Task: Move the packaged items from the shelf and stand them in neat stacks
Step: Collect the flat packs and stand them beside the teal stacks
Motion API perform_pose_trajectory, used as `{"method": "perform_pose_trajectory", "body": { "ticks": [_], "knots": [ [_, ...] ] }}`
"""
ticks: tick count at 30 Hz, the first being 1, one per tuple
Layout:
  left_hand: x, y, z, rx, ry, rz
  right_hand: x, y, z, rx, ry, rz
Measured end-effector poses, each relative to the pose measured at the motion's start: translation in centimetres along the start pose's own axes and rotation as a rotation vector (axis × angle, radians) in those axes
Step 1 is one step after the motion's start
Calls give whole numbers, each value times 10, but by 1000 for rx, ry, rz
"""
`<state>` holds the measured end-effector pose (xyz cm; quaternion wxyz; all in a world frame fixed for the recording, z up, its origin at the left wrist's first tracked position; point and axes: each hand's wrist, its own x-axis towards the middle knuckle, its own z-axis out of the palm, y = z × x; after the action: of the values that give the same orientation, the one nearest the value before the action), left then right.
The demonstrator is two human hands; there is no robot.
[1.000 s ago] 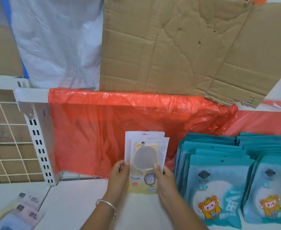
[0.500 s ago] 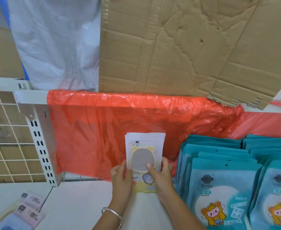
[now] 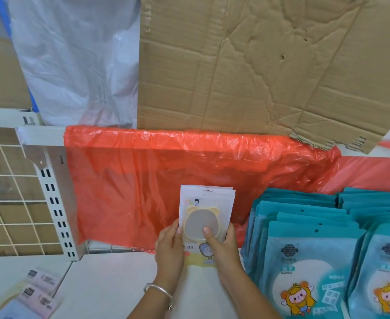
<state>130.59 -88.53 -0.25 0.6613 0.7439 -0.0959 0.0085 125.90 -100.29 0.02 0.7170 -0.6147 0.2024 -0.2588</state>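
Note:
A small stack of white mirror packets (image 3: 206,204) with a yellow bear-shaped mirror on the front stands upright on the white shelf (image 3: 111,282), against the red plastic sheet (image 3: 143,185). My left hand (image 3: 169,247) grips the stack's left edge. My right hand (image 3: 221,245) grips its right edge, thumb pressed on the front mirror. Just to the right stand two rows of teal mirror packets (image 3: 304,256), upright and overlapping.
A white slotted upright (image 3: 56,210) and a wire grid panel (image 3: 7,192) close the left side. Pale pink packets (image 3: 35,293) lie flat at the lower left. Torn cardboard (image 3: 258,70) and a grey plastic sheet (image 3: 74,58) hang above.
The fanned white packets have been squared into one tidy stack between both hands. The right thumb has slid up onto the front mirror.

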Motion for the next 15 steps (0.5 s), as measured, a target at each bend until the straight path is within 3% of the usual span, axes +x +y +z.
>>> {"method": "perform_pose_trajectory", "body": {
  "ticks": [15],
  "knots": [
    [-5, 6, 0, -11, -39, -60, 14, 1, 5, -192, 10, 75]
  ]
}}
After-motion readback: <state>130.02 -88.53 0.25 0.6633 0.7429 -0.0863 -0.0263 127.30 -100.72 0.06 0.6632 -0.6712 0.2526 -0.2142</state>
